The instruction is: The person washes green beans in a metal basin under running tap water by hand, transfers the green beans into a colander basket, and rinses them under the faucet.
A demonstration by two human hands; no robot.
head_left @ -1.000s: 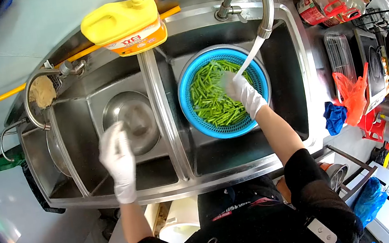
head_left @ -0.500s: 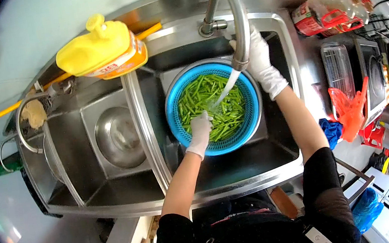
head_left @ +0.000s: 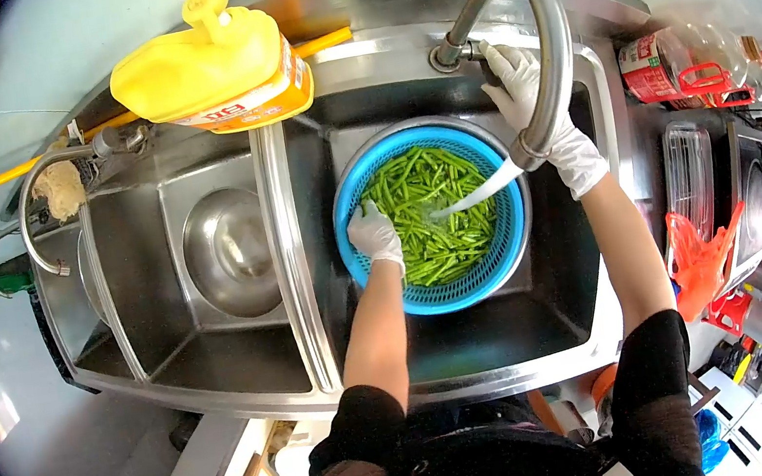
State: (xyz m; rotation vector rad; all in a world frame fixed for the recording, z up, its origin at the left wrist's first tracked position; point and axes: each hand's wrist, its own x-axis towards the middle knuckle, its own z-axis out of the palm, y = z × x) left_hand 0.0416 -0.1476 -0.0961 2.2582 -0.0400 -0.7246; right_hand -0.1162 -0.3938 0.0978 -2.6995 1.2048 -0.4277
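Note:
Cut green bean pieces point(head_left: 442, 253) fill a blue plastic basket point(head_left: 453, 302), which sits inside a metal bowl point(head_left: 528, 221) in the right sink basin. My left hand point(head_left: 375, 235), in a white glove, rests on the beans by the basket's left wall. Its fingers are curled, and what they enclose is hidden. At the back of the sink, my gloved right hand point(head_left: 524, 88) has its fingers around the dark handle of the faucet point(head_left: 552, 25), partly behind the curved spout. A water stream point(head_left: 487, 188) runs from the spout onto the beans.
A yellow jug point(head_left: 204, 72) stands on the back ledge above the divider point(head_left: 290, 252). The left basin holds a round metal bowl point(head_left: 231, 253). Plastic bottles point(head_left: 690, 66), a clear tray point(head_left: 688, 167) and a red bag point(head_left: 697, 265) are at the right.
My left hand has moved from the lower middle of the beans to the basket's left side. My right hand's fingers now show at the faucet handle. The whole view has shifted.

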